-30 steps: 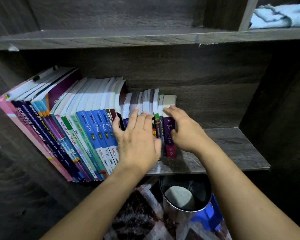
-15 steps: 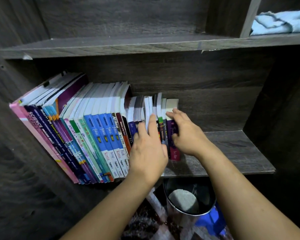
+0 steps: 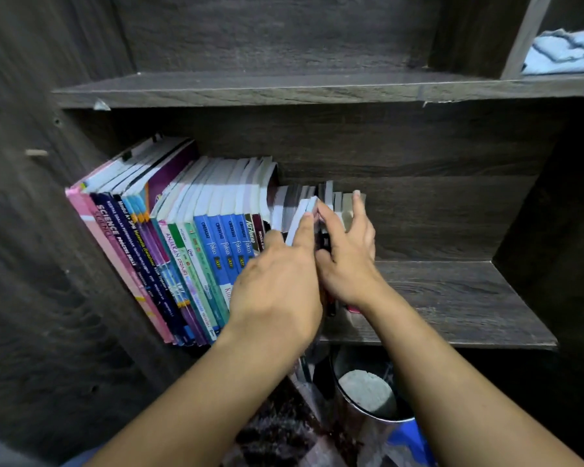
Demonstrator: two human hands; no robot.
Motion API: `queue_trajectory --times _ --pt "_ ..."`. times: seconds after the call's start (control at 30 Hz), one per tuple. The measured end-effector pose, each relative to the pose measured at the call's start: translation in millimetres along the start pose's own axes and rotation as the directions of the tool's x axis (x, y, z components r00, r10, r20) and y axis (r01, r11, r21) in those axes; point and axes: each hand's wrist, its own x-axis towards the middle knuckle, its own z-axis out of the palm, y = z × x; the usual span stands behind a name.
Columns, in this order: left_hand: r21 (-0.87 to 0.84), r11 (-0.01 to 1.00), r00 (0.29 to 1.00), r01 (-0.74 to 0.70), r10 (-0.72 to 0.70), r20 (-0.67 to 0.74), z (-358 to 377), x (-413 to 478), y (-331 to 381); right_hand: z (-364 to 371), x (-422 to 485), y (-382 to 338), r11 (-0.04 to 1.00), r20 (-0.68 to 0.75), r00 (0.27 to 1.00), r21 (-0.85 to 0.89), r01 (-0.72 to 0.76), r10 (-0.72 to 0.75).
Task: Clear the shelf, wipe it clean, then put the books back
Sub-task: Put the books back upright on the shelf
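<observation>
While the two hands sit close together, almost touching at the thumbs, they work at the right end of the row of books point(image 3: 196, 251) standing on the dark wooden shelf point(image 3: 452, 298). The left hand point(image 3: 277, 291) lies open over the spines, its straight index finger resting on a small white-edged book that tilts toward the right hand. The right hand point(image 3: 348, 261) covers the last of the small books point(image 3: 292, 205), fingers spread up over their tops and thumb tucked in beside the left hand; whether it actually grips them I cannot tell. To the left of the left hand the taller books lean leftward, blue, green, purple and pink spines facing out. To the right of the right hand the shelf board is bare wood. Below both wrists stands a metal bin point(image 3: 358, 360). Above and well to the right of the hands, a light blue cloth point(image 3: 563, 52) lies on the upper shelf point(image 3: 284, 89).
</observation>
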Motion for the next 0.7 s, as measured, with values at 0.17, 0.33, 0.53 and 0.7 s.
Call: queue_trajectory --times 0.17,0.33,0.53,0.7 --pt "0.027 0.995 0.99 0.099 -0.101 0.101 2 -20 -19 20 7 -4 0.996 0.074 0.995 -0.051 0.069 -0.065" --pt "0.01 0.999 0.994 0.045 -0.045 0.102 8 -38 -33 27 6 -4 0.984 0.108 0.989 -0.136 0.113 -0.098" --pt "0.019 0.997 0.994 0.074 -0.075 0.079 7 -53 -41 25 6 -8 0.978 0.081 0.988 -0.152 0.14 -0.128" --pt "0.028 0.998 0.997 0.059 -0.06 0.042 3 -64 -39 24 8 0 0.986 -0.043 0.992 -0.122 0.114 -0.12"
